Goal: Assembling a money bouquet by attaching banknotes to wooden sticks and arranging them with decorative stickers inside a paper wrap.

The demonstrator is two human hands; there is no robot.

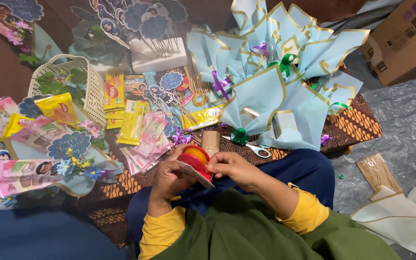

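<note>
Hands, left (169, 175) and right (232, 166), grip red tape dispenser (194, 159); white basket (90, 82) holds leaves (54, 84).

The scene is lit evenly and fairly brightly from above; colours are rendered saturated. Soft glare is seen on the plastic sheet (405, 120) at the right and on the yellow packets (131, 120). Shadows are faint. The upper left corner is left dim. Edges are bent by wide-angle distortion; slight softness is noted throughout.
</note>
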